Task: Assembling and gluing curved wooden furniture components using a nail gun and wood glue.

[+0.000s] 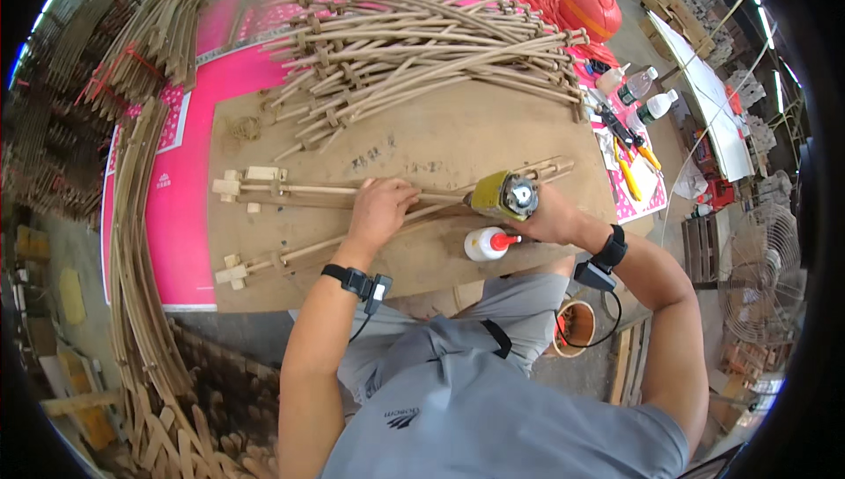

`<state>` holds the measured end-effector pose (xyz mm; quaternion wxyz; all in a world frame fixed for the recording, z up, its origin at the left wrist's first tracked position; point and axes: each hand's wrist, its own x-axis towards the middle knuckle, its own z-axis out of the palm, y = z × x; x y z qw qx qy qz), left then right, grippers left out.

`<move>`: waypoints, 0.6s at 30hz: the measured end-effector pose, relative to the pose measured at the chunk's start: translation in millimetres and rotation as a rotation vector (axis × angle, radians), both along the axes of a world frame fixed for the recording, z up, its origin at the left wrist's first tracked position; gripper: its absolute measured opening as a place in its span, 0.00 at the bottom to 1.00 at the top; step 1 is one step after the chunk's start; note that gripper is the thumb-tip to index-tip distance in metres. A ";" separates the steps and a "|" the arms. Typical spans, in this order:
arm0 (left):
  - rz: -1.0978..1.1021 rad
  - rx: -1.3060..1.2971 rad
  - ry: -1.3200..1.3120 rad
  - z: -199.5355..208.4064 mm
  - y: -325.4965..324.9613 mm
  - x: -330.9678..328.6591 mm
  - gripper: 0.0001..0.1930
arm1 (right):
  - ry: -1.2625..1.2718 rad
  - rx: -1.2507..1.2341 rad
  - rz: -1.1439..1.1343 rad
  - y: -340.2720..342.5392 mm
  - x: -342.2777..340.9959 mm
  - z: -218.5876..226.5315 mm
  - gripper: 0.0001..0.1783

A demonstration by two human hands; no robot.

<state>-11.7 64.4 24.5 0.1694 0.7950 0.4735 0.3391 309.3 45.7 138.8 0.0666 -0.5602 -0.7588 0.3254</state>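
My left hand point(378, 212) is closed over a thin wooden rod point(321, 190) that lies across the brown work board point(422, 136). In my right hand point(547, 217) is a yellow-green power tool with a round silver end point(503, 195), probably a nail gun; its tip is hidden against the rods. A second rod point(321, 246) slants in from the lower left, so the two come close together under the tool. Small wooden blocks point(231, 187) sit at the rods' left ends. A white squeeze bottle with a red cap point(487, 244) stands just below the tool.
A big pile of wooden rods with small crosspieces point(422, 47) covers the board's far side. Long wooden strips point(141, 241) line the left edge. Plastic bottles point(638, 87) and yellow-handled tools point(629, 178) lie at right. A red plastic bundle point(590, 12) is behind.
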 end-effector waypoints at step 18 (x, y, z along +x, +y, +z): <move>0.004 -0.027 -0.004 4.4 -4.1 0.2 0.10 | -0.224 0.178 -0.589 -24.5 140.6 22.1 0.29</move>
